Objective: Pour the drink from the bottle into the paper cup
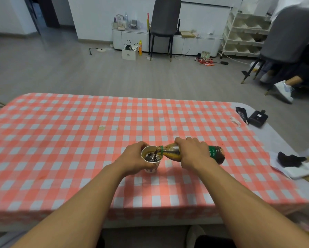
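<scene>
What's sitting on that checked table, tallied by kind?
Paper cup: 1
Bottle: 1
Black case: 1
Black pouch: 1
Black cloth: 1
White towel: 1
Total: 6

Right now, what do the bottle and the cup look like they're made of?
Bottle: likely clear, glossy plastic; dark drink shows through it, with a green neck ring and a green label.
Cup: looks like matte white paper; thin rim, printed side, opaque wall.
Both are held in the hands, so part of each is hidden.

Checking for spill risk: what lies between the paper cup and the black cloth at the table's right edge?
In the head view, the tilted bottle and the right hand gripping it; past them, bare checkered tablecloth up to the black cloth.
</scene>
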